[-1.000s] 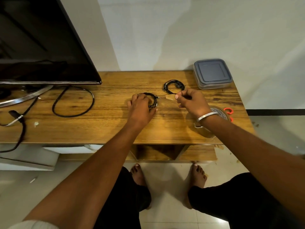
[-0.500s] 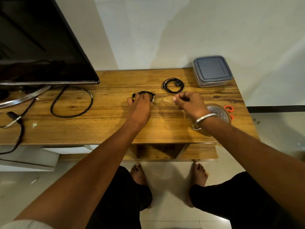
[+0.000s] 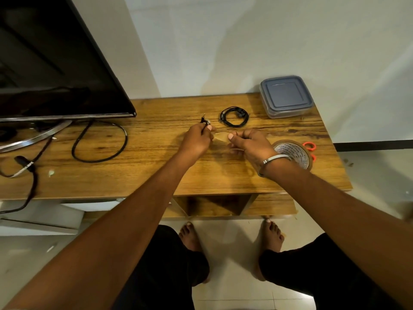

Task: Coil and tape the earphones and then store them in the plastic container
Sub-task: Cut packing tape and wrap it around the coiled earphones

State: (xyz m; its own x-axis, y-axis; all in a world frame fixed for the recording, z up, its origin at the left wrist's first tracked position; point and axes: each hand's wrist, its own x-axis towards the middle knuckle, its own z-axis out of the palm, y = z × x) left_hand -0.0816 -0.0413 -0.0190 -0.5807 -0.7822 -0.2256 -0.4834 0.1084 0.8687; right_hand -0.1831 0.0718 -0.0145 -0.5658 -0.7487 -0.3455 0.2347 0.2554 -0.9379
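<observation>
My left hand (image 3: pixel 197 139) grips a coiled black earphone (image 3: pixel 204 121) held upright above the wooden table (image 3: pixel 156 157); only its plug end shows above my fingers. My right hand (image 3: pixel 249 143) pinches a strip of brown tape (image 3: pixel 221 137) that stretches toward the left hand. A second coiled black earphone (image 3: pixel 234 116) lies flat on the table just beyond both hands. The plastic container (image 3: pixel 286 96), with its grey lid on, stands at the far right corner.
A roll of brown tape (image 3: pixel 295 153) sits behind my right wrist, with orange-handled scissors (image 3: pixel 309 146) beside it. A TV (image 3: pixel 55 63) on its stand fills the left, with black cables (image 3: pixel 100 142) looping on the table. My bare feet stand on the tiled floor below.
My left hand lifted the coil off the table and turned it upright. My right hand brought the tape strip closer to it.
</observation>
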